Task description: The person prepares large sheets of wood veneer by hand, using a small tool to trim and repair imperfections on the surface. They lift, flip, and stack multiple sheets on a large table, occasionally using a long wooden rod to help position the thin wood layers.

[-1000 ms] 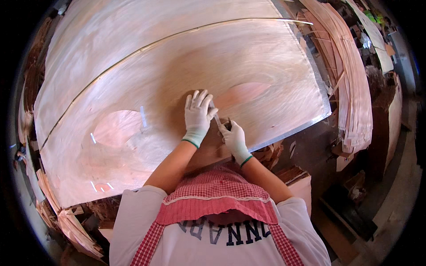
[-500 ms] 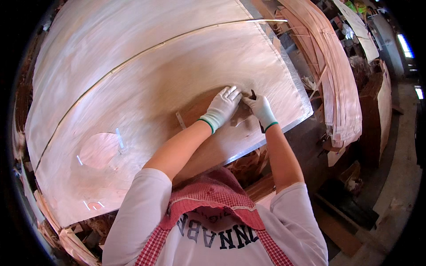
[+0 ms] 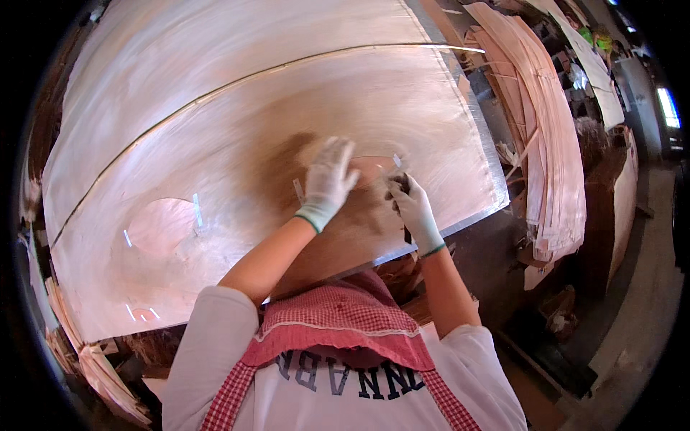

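Note:
A large pale wood veneer sheet lies before me. My left hand, in a white glove with a green cuff, is open over it, slightly blurred, palm down with the thumb apart. Next to its fingers is a reddish patch, partly hidden by the hand. A short strip of whitish tape sits at the patch's right end, another tape strip by my left wrist. My gloved right hand is closed around a small dark tool near the sheet's front right; its kind I cannot make out.
A long thin strip crosses the sheet. At the left are a round taped patch and a smaller one. A metal edge borders the right side. Stacked veneer strips stand beyond it.
My left hand has moved left, away from the right hand, its fingers spreading. My right hand has drawn back toward me with the dark tool. The patch and its right tape strip now show.

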A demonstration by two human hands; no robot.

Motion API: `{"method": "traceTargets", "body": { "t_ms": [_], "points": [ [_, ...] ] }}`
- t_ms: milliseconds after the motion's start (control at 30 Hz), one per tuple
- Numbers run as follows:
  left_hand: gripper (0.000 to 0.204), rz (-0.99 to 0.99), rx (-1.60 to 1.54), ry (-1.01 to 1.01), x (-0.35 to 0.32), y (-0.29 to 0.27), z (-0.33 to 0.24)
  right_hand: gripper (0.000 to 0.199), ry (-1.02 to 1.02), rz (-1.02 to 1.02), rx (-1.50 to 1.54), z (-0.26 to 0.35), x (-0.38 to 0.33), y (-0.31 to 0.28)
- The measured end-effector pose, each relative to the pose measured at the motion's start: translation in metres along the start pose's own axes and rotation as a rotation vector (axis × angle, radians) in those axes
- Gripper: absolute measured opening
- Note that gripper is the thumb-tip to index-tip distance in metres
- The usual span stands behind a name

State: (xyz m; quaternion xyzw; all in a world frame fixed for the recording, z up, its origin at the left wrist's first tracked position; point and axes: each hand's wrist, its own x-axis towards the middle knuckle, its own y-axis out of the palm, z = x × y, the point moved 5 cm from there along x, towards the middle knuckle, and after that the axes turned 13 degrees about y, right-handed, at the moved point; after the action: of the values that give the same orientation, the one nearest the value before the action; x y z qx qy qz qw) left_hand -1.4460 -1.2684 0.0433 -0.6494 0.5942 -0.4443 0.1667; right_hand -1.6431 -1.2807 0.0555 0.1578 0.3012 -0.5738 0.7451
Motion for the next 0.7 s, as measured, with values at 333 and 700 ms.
{"method": "traceTargets", "body": {
  "t_ms": [333,700],
  "points": [
    [0.052,0.403,0.509,0.312,-0.035,0.014,0.024,0.027,-0.154,-0.176,-0.526,-0.015,0.056,0.068],
    [0.054,0.399,0.325,0.376,-0.057,0.035,-0.027,0.035,-0.176,-0.382,-0.585,-0.035,0.016,0.032]
  ]
}}
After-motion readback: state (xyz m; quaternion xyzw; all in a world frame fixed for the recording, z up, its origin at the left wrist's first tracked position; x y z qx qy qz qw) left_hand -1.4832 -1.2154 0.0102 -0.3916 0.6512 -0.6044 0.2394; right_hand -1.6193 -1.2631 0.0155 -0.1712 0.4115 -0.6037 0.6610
